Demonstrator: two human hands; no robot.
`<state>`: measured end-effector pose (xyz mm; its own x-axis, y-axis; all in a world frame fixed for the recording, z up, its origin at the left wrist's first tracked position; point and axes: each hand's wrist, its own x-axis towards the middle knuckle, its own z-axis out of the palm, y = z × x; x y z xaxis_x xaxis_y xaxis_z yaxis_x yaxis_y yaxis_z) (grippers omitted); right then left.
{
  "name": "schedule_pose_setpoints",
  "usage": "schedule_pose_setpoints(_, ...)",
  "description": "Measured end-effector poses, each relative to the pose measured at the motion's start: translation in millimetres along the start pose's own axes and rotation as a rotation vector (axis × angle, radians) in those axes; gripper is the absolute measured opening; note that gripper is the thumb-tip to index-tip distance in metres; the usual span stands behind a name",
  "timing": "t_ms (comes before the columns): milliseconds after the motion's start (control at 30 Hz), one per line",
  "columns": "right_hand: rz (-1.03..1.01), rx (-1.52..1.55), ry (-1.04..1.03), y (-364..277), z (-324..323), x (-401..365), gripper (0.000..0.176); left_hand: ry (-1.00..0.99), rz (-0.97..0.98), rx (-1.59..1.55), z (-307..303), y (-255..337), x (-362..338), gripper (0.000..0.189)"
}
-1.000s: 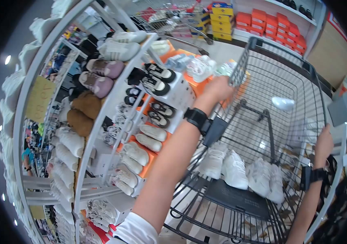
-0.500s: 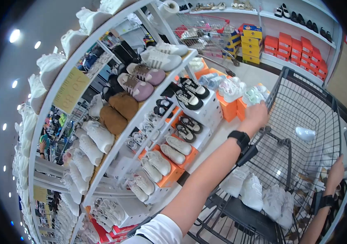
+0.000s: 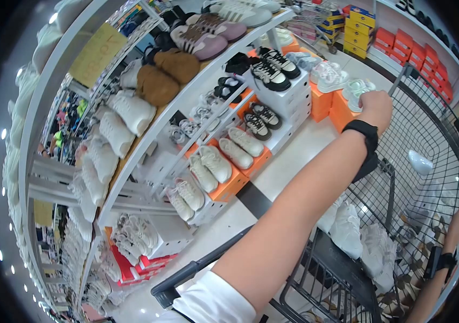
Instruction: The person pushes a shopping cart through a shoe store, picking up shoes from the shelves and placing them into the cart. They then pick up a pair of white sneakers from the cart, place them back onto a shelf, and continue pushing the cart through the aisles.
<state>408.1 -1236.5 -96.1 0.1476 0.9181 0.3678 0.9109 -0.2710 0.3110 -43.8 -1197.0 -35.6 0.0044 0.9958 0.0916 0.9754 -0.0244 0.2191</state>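
A dark wire shopping cart (image 3: 447,129) stands in front of me, tilted across the view. My left hand (image 3: 376,110), a black band on its wrist, is closed at the cart's left side rim. At the far right, my right hand (image 3: 458,225) is closed at the opposite rim; its fingers are partly hidden. White sneakers (image 3: 347,230) and a second white pair (image 3: 377,255) sit at the near end of the cart, beside a black panel (image 3: 342,269). A small white rounded object (image 3: 420,162) shows farther along the basket.
On the left, a white shelf unit carries white sneakers (image 3: 132,110), brown fuzzy shoes (image 3: 167,81) and a yellow sign (image 3: 97,54). Black-and-white sneakers (image 3: 272,69) stand on white boxes along the aisle. Orange boxes (image 3: 321,102) lie close by my left hand. Red boxes (image 3: 415,56) and yellow boxes (image 3: 358,35) are stacked behind.
The view has shifted: the shelf and its shoes appear higher and larger. Both hands stay at the cart's sides, and the cart appears farther right.
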Motion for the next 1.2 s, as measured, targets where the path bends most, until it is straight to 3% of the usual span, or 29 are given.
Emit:
schedule_pose_setpoints(300, -0.005, 0.062, -0.064, 13.0, 9.4, -24.6, 0.032, -0.059, -0.136, -0.004, -4.1, -11.6, -42.9, 0.017)
schedule_pose_setpoints(367, -0.251, -0.375, 0.122, -15.6, -61.7, -54.9, 0.037, -0.082, -0.145, 0.009, -9.7, -8.7, -56.7, 0.017)
schedule_pose_setpoints(400, -0.3, -0.516, 0.223, -11.8, -57.8, -63.3, 0.032, -0.073, -0.157, 0.009, -14.2, -8.6, -65.2, 0.017)
schedule_pose_setpoints(433, -0.306, -0.516, 0.226, -14.4, -70.8, -69.1, 0.032, -0.063, -0.172, 0.012, -17.6, -10.9, -74.0, 0.018)
schedule_pose_setpoints(500, -0.525, -0.733, 0.217, -21.7, -106.2, -80.9, 0.029, -0.042, -0.149, 0.027, -14.7, -16.6, -82.3, 0.016)
schedule_pose_setpoints(533, -0.653, -0.578, 0.147, -10.6, -102.9, -79.7, 0.03, -0.033, -0.16, 0.064, -10.8, -17.1, -85.4, 0.015)
schedule_pose_setpoints(567, -0.712, -0.502, 0.207, -12.3, -116.1, -91.9, 0.033, -0.022, -0.169, 0.104, -10.9, -19.5, -91.9, 0.015)
schedule_pose_setpoints(633, -0.5, -0.523, 0.013, -7.3, -104.4, -95.7, 0.036, -0.014, -0.191, 0.084, -17.9, -22.2, -112.8, 0.015)
schedule_pose_setpoints(667, -0.502, -0.516, -0.004, -6.9, -110.9, -107.8, 0.036, 0.016, -0.195, 0.093, -16.9, -24.1, -118.7, 0.015)
schedule_pose_setpoints(733, -0.494, -0.477, 0.134, -10.2, -131.0, -130.6, 0.032, -0.027, -0.175, 0.107, -19.6, -28.5, -132.5, 0.016)
schedule_pose_setpoints(833, -0.393, -0.372, 0.172, -18.6, -155.8, -162.1, 0.028, -0.04, -0.192, 0.093, -26.4, -33.6, -156.7, 0.017)
schedule_pose_setpoints(967, -0.39, -0.444, 0.198, 3.6, -128.1, -173.3, 0.027, -0.05, -0.218, -0.01, -23.3, -37.8, -174.4, 0.016)
schedule_pose_setpoints(1000, -0.392, -0.441, 0.187, 4.1, -125.9, -177.5, 0.027, -0.022, -0.156, 0.133, -19.8, -37.4, -182.9, 0.018)
schedule_pose_setpoints(1200, -0.42, -0.373, 0.151, -6.0, -173.1, -216.6, 0.03, -0.137, -0.256, 0.081, -26.8, -44.7, -205.5, 0.024)
